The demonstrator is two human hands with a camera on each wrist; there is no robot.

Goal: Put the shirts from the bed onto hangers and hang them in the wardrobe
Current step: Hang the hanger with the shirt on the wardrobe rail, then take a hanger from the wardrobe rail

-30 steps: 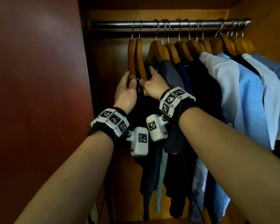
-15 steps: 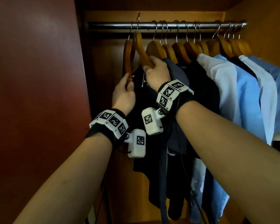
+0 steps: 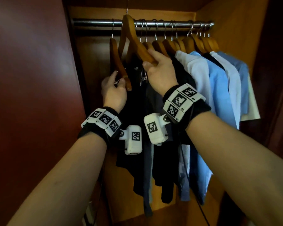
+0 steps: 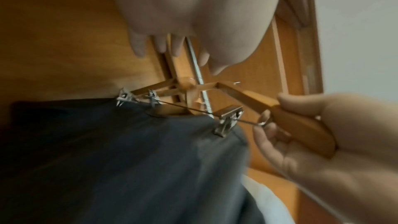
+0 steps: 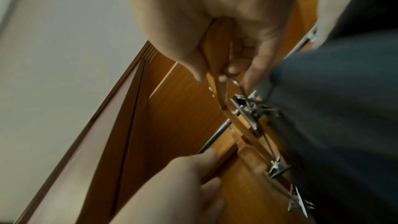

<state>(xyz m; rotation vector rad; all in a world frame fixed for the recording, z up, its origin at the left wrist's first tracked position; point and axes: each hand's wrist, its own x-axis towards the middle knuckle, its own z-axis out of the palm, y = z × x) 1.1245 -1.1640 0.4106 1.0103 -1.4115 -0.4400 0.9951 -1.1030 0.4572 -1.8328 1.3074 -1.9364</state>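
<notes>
Inside the wardrobe my right hand [image 3: 157,69] grips one arm of an empty wooden clip hanger [image 3: 134,41], tilted, with its hook above the rod [image 3: 96,23]. The right wrist view shows my fingers [image 5: 237,67] wrapped round that hanger [image 5: 215,43], next to a metal clip [image 5: 245,108]. My left hand [image 3: 114,88] holds the lower end of a second wooden hanger [image 3: 116,57], whose hook is still over the rod at the far left. In the left wrist view my fingertips [image 4: 160,45] curl over this second hanger [image 4: 172,64].
Several wooden hangers carry dark shirts [image 3: 163,144], a white shirt [image 3: 198,70] and light blue shirts [image 3: 219,88] along the rod to the right. The red-brown wardrobe door [image 3: 31,95] stands close on my left. The wardrobe's side wall [image 3: 235,30] bounds the right.
My right hand has raised its hanger, and the hook has come up off the rod to above it. My left hand has slid down the leftmost hanger to its lower end.
</notes>
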